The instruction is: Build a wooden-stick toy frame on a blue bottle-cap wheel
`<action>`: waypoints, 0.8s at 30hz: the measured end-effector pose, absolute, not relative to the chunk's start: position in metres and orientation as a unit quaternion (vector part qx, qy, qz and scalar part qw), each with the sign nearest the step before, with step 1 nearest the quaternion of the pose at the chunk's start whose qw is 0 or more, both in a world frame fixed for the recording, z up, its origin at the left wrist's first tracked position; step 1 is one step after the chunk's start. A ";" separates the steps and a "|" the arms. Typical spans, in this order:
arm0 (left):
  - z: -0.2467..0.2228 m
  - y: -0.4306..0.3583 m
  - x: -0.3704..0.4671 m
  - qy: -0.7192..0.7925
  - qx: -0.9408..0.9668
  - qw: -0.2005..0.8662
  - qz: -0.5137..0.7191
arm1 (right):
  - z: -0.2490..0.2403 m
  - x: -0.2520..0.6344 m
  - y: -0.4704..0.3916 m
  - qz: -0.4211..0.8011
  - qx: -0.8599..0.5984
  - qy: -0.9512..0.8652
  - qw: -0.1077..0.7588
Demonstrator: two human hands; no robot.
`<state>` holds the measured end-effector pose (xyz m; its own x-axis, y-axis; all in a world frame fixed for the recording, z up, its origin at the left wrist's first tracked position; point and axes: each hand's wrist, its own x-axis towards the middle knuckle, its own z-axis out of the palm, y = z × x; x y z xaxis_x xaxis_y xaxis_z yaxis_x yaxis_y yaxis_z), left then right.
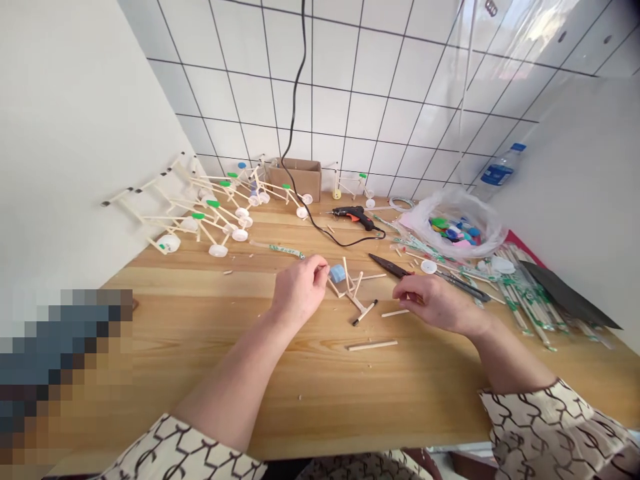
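My left hand [300,285] is closed in a pinch at the left end of a small wooden stick frame [356,303]; whatever its fingertips hold is hidden. Dark caps cover both ends of the frame's short crossbar, and a light blue block [337,273] touches its far side. On the right, the fingers of my right hand [435,303] are curled down over a short wooden stick [394,314], whose right end they cover. Another loose wooden stick [373,345] lies nearer to me. Black-handled scissors [390,265] rest just beyond my right hand.
Several wheeled stick models [213,213] crowd the back left. A hot glue gun [354,215] with a black cord lies before a cardboard box [296,179]. To the right are a plastic bag of coloured caps [453,227], bagged sticks [530,303] and a bottle [501,170].
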<state>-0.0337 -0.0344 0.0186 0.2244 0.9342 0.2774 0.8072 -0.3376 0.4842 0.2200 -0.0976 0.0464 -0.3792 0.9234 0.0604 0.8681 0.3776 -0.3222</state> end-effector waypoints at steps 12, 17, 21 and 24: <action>0.018 -0.036 -0.036 0.529 0.779 0.122 0.315 | 0.060 0.218 -0.102 0.211 -0.531 -0.814 0.109; 0.022 -0.038 -0.036 0.534 0.779 0.115 0.308 | 0.056 0.199 -0.109 0.276 -0.482 -0.829 0.060; 0.022 -0.038 -0.035 0.529 0.784 0.125 0.299 | 0.054 0.185 -0.116 0.250 -0.469 -0.847 0.020; 0.021 -0.040 -0.034 0.520 0.788 0.136 0.300 | 0.053 0.181 -0.119 0.224 -0.448 -0.865 0.018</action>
